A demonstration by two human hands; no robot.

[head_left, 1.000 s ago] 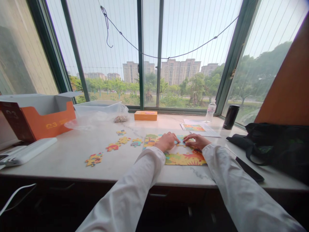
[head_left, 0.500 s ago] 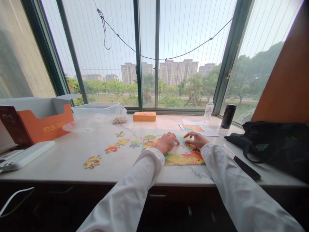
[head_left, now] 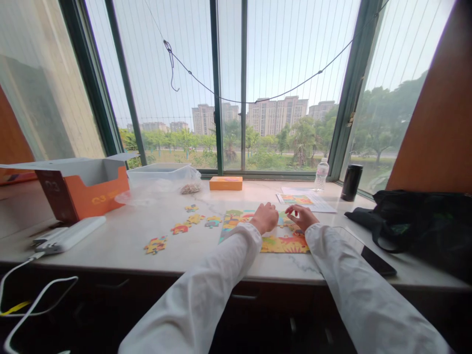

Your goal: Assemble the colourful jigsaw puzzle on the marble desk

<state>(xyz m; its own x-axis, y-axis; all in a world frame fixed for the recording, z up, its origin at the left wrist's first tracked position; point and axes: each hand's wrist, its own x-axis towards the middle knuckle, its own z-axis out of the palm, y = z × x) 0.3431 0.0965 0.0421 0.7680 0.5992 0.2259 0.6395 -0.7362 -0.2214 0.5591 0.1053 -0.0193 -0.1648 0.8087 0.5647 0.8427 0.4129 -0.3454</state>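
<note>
A colourful jigsaw puzzle (head_left: 282, 244), partly assembled, lies flat on the pale tabletop beneath my hands. Over its upper middle, my left hand (head_left: 265, 218) has its fingers curled down and together; the fingertips are hidden, so whatever they hold cannot be made out. My right hand (head_left: 300, 217) hovers at the puzzle's right side, thumb and bent forefinger apart, with nothing visible between them. Left of the puzzle are several loose pieces and joined clusters, among them a blue-green cluster (head_left: 213, 221), a red and yellow cluster (head_left: 180, 228) and a yellow cluster (head_left: 155, 245).
Behind stand an orange box (head_left: 226, 184), a clear plastic bin (head_left: 158, 170) and a plastic bag. A picture sheet (head_left: 295, 199), water bottle (head_left: 321, 174) and black tumbler (head_left: 351, 182) are back right. A phone (head_left: 378, 261) and black bag (head_left: 424, 221) lie right; a large carton (head_left: 99, 191) is left.
My left hand has shifted slightly right over the puzzle, its fingers now curled in more. My right hand's fingers have drawn closer together. The whole view has turned a little.
</note>
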